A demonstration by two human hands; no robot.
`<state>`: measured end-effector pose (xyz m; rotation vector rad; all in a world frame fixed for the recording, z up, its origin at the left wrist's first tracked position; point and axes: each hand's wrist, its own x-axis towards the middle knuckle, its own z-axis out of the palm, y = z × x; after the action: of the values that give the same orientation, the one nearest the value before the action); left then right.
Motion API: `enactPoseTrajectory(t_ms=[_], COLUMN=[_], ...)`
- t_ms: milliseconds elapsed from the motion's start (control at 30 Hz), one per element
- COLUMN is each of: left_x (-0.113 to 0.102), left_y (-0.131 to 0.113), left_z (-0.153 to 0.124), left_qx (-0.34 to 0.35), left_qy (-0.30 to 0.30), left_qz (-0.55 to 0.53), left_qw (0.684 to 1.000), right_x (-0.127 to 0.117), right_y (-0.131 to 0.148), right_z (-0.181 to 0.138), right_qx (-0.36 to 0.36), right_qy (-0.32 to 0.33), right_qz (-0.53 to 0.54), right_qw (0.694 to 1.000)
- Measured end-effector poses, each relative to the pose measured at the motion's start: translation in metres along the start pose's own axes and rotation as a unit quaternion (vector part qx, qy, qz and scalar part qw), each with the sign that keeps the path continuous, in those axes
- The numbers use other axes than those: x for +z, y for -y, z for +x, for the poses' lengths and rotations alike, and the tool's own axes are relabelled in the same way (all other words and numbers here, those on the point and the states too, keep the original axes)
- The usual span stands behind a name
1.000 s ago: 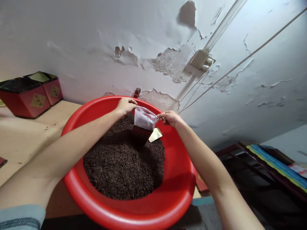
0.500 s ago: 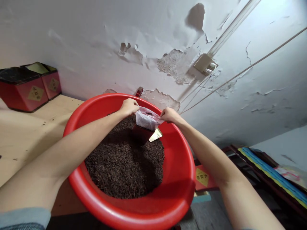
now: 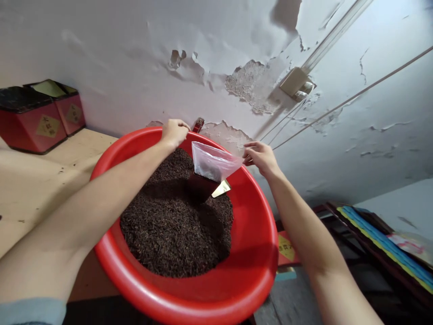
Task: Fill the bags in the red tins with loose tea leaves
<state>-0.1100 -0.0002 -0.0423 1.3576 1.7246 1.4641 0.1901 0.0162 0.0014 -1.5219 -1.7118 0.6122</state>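
Note:
A big red plastic basin [image 3: 216,293] holds a heap of dark loose tea leaves [image 3: 176,221]. A small red tin [image 3: 199,186] with a gold flap [image 3: 221,188] stands in the leaves, with a clear plastic bag [image 3: 216,163] rising out of it. My right hand [image 3: 260,158] pinches the bag's right top corner and stretches it sideways. My left hand [image 3: 174,132] is off the bag, fingers curled over the basin's far rim, close to a red handle [image 3: 198,124] that sticks up behind the rim. What those fingers grip is hidden.
Two red tins [image 3: 34,122] stand at the back left on a wooden table [image 3: 40,180]. A peeling wall with a socket box [image 3: 294,83] and cables rises behind. Blue and yellow sheets [image 3: 389,234] lie low right, and a red box [image 3: 287,248] sits under the basin's right side.
My left hand let go of the bag's left edge and moved up-left to the basin's far rim. My right hand pulled its corner right and up, stretching the bag.

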Motion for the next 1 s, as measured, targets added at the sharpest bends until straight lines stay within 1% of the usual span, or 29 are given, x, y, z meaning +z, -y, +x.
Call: enactPoseTrajectory(t_ms=[33,67,100,133,167,200,233,267,300,333,367,433,500,600,667,767,833,933,1000], left_x=[-0.004,-0.006,-0.008,-0.007,-0.005,0.001,0.008,0.017,0.026,0.036,0.044,0.057,0.065,0.07,0.072,0.075,0.075,0.069,0.063], left_y=[0.004,0.008,0.013,0.019,0.025,0.03,0.034,0.037,0.038,0.039,0.038,0.035,0.031,0.028,0.028,0.03,0.03,0.029,0.029], left_z=[0.003,0.006,0.006,0.006,0.003,0.0,-0.004,-0.009,-0.013,-0.018,-0.023,-0.03,-0.036,-0.04,-0.041,-0.042,-0.042,-0.041,-0.038], left_qx=[-0.017,-0.041,-0.066,-0.085,-0.09,-0.078,-0.052,-0.018,0.021,0.058,0.086,0.119,0.127,0.144,0.152,0.174,0.197,0.223,0.223], left_qy=[-0.003,0.021,0.076,0.15,0.226,0.294,0.339,0.362,0.361,0.343,0.32,0.275,0.261,0.273,0.272,0.263,0.254,0.234,0.241], left_qz=[0.016,0.042,0.074,0.104,0.125,0.132,0.127,0.115,0.106,0.103,0.112,0.154,0.194,0.209,0.21,0.212,0.215,0.228,0.24], left_qw=[1.0,0.998,0.992,0.98,0.962,0.944,0.931,0.925,0.927,0.932,0.937,0.941,0.937,0.928,0.927,0.925,0.922,0.919,0.913], right_x=[-0.001,-0.001,0.001,0.004,0.01,0.017,0.025,0.035,0.045,0.055,0.066,0.085,0.103,0.125,0.135,0.142,0.143,0.143,0.144], right_y=[-0.011,-0.024,-0.037,-0.05,-0.062,-0.072,-0.079,-0.084,-0.085,-0.084,-0.081,-0.07,-0.057,-0.042,-0.036,-0.034,-0.037,-0.043,-0.044], right_z=[0.001,0.001,0.001,-0.001,-0.003,-0.006,-0.008,-0.011,-0.013,-0.015,-0.016,-0.019,-0.022,-0.025,-0.025,-0.024,-0.023,-0.023,-0.024], right_qx=[-0.02,-0.032,-0.037,-0.036,-0.035,-0.04,-0.053,-0.069,-0.086,-0.098,-0.102,-0.111,-0.137,-0.163,-0.156,-0.158,-0.168,-0.215,-0.221], right_qy=[-0.021,-0.02,0.006,0.053,0.119,0.188,0.249,0.302,0.335,0.346,0.338,0.285,0.223,0.159,0.146,0.149,0.144,0.138,0.128], right_qz=[0.042,0.072,0.088,0.093,0.087,0.073,0.055,0.034,0.011,-0.016,-0.05,-0.128,-0.209,-0.324,-0.384,-0.414,-0.411,-0.388,-0.353], right_qw=[0.999,0.997,0.995,0.994,0.988,0.979,0.965,0.95,0.938,0.933,0.934,0.943,0.942,0.918,0.898,0.884,0.884,0.885,0.9])
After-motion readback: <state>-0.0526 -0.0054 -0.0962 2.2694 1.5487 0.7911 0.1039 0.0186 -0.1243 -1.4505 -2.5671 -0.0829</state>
